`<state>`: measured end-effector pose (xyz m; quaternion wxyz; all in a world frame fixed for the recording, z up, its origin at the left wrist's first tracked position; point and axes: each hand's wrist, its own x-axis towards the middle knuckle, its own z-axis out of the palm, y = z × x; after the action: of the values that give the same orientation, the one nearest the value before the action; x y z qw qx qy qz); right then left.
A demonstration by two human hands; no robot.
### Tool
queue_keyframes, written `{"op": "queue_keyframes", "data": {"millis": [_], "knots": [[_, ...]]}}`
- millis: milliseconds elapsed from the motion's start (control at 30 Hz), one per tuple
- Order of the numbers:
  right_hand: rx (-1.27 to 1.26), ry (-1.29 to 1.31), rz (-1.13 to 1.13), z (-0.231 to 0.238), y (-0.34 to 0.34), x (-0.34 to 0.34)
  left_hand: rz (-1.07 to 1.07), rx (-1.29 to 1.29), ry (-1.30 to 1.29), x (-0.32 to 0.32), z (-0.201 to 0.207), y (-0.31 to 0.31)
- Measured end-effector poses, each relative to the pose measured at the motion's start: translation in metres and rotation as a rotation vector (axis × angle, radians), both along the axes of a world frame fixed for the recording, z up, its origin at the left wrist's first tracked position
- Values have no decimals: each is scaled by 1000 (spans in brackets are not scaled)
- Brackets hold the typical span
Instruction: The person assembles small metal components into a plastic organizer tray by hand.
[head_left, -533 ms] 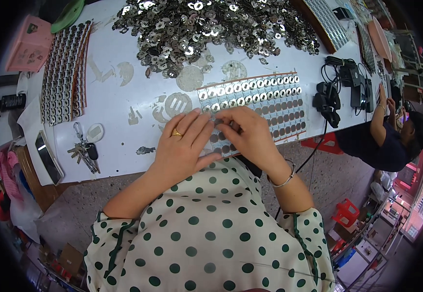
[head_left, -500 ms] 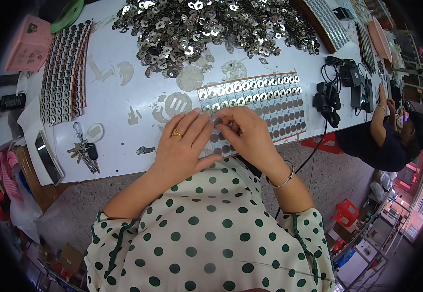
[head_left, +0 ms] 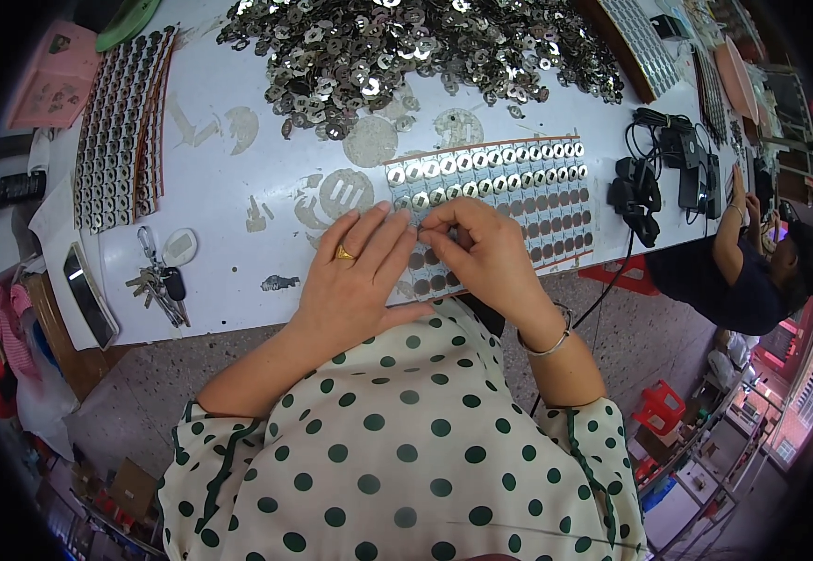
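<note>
In front of me lies a flat panel [head_left: 517,178] with rows of round spots. Its two far rows carry shiny metal discs with cut-out centres, and the nearer rows show dark discs. My left hand [head_left: 355,266] rests flat at the panel's left edge, its fingers stretched out and a gold ring on one. Thumb and forefinger of my right hand [head_left: 483,251] are pinched together over the panel's left end, beside my left fingertips. Whatever they hold is too small to make out. Beyond the panel spreads a big heap of loose metal pieces [head_left: 406,56].
At the left, a stack of filled panels [head_left: 117,140] lies near a pink tray [head_left: 56,79], keys [head_left: 162,285] and a phone [head_left: 89,294]. Black adapters with cables [head_left: 635,192] sit right of the panel. Another person [head_left: 734,262] works at the table's right.
My right hand's fingers have shifted slightly and its wrist sits a little farther right. The left hand stays nearly in place. The whole view has shifted slightly.
</note>
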<state>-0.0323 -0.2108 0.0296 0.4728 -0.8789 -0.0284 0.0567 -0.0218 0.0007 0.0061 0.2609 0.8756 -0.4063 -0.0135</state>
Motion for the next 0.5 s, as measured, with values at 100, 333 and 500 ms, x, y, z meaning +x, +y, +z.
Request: {"op": "queue_keyframes", "data": {"millis": [100,333,500], "knots": [[100,79,-126,-6,-2,-2,2,7,1,0,2,-1],[2,7,-86,-3,0,0,-2,17,9,-1,1,0],[-47,-47,-81,-6,-2,-3,-5,20,14,-2,1,-1]]}}
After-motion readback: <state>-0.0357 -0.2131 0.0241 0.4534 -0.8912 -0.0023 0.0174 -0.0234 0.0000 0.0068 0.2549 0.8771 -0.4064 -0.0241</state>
